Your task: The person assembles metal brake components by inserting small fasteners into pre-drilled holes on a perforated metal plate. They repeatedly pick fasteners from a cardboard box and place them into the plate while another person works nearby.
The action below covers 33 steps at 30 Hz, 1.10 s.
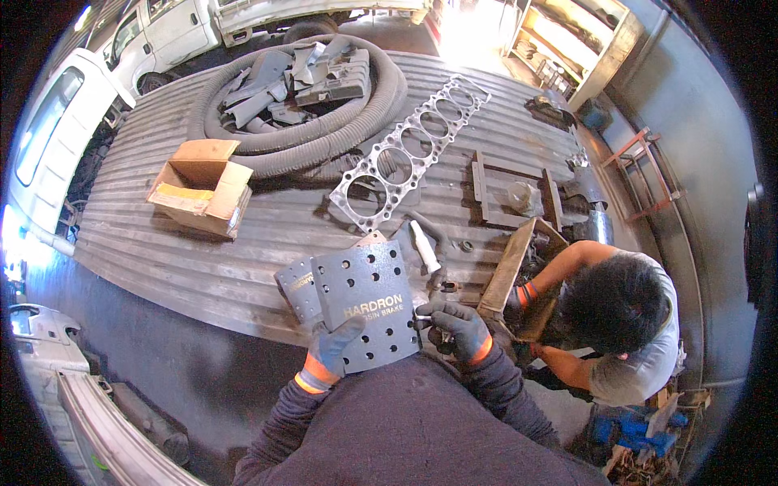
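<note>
Grey drilled plate [365, 290] in the left hand [334, 347], gold lettering [373, 306] on its face

Two printed lines cross the middle of the plate: large letters above, smaller ones below, less clear at their left end. The left hand, in a grey and orange glove, is clamped on the plate's lower left edge, in front of the wearer's body. At its right edge, the right hand [458, 328] has its fingers closed on a small metal piece [423, 317]. Behind the plate's left side, a second drilled plate [293, 283] bears similar gold print.

On the ribbed platform [130, 219], an open cardboard box [194, 220] shows a yellow-orange label [182, 194], too small to read. A white bottle [423, 245] lies beyond the right hand; a co-worker [632, 324] reaches into a brown box [504, 274].
</note>
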Available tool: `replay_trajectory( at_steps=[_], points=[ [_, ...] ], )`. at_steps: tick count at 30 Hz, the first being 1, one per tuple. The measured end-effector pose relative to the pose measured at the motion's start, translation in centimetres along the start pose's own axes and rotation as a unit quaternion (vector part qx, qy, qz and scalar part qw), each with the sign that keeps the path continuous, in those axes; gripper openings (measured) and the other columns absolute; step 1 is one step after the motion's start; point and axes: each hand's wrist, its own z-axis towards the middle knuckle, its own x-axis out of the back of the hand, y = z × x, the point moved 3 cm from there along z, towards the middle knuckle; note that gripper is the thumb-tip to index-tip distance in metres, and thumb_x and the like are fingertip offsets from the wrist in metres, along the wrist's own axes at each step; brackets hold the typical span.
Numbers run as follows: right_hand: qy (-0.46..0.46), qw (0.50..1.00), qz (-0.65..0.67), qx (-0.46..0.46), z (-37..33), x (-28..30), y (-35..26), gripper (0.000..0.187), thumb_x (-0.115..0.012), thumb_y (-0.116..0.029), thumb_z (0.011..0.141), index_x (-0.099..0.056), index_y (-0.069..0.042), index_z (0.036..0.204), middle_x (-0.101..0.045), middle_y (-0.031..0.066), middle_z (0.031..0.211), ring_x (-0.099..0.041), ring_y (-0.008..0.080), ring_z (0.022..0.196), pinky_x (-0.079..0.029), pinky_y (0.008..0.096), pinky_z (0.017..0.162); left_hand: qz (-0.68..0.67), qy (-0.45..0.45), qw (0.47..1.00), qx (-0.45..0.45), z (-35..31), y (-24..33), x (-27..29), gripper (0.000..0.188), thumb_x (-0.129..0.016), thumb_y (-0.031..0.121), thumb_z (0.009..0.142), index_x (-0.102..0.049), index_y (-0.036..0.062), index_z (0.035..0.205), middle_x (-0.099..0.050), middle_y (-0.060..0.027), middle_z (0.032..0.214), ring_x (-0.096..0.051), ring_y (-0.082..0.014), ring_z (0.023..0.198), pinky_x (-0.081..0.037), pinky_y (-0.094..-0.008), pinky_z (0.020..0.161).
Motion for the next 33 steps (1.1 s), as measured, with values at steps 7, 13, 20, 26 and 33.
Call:
replay_trajectory(
  at_steps=[7,13,20,26,33],
  points=[
    [0.01,0.99,-0.134,0.035,-0.1,-0.3,-0.3,0.02,-0.07,-0.015,0.092,-0.071,-0.001,0.106,-0.072,0.0043,0.096,-0.063,0.0089,0.081,-0.05,0.0246,0.074,0.07,0.0,0.997,-0.031,0.4,-0.2,-0.4,0.059,-0.075,0.018,0.088,-0.048,0.0025,0.139,-0.063,-0.0097,0.127,-0.063,-0.0213,0.11,-0.053,-0.0368,0.093],
    [-0.008,0.992,-0.126,0.024,0.3,-0.5,0.1,0.021,-0.074,-0.019,0.09,-0.073,0.0,0.1,-0.073,0.0043,0.093,-0.065,0.0115,0.083,-0.052,0.0279,0.077,0.11,-0.007,0.993,-0.032,0.3,0.1,-0.4,0.056,-0.071,0.016,0.091,-0.047,0.0002,0.139,-0.063,-0.0118,0.128,-0.062,-0.0239,0.114,-0.052,-0.0386,0.096],
    [0.09,0.959,-0.245,0.115,0.6,-2.0,0.5,0.013,-0.068,-0.009,0.089,-0.071,0.001,0.096,-0.072,0.0072,0.091,-0.067,0.0163,0.083,-0.054,0.0328,0.073,-0.491,-0.362,0.791,0.04,1.7,-7.4,4.5,0.07,-0.023,0.052,0.105,-0.032,0.0005,0.152,-0.038,-0.0197,0.154,-0.043,-0.036,0.137,-0.028,-0.0458,0.12],
    [0.089,0.965,-0.177,0.169,1.1,-1.6,2.4,0.017,-0.072,-0.018,0.089,-0.062,-0.004,0.092,-0.064,0.0034,0.077,-0.057,0.0117,0.065,-0.047,0.0288,0.06,-0.007,-0.043,0.998,-0.033,1.6,-3.7,1.8,0.051,-0.071,0.026,0.093,-0.057,-0.001,0.133,-0.068,-0.0148,0.121,-0.068,-0.0216,0.101,-0.055,-0.0344,0.088],
    [0.047,0.963,-0.162,0.21,3.2,-0.4,4.2,0.027,-0.081,-0.022,0.084,-0.059,-0.007,0.092,-0.063,0.0025,0.075,-0.056,0.0111,0.061,-0.045,0.0255,0.054,-0.057,0.008,0.998,0.003,-0.8,-0.9,0.9,0.057,-0.084,0.032,0.081,-0.064,0.0,0.124,-0.073,-0.0085,0.107,-0.07,-0.0169,0.087,-0.057,-0.032,0.077]
  ],
)
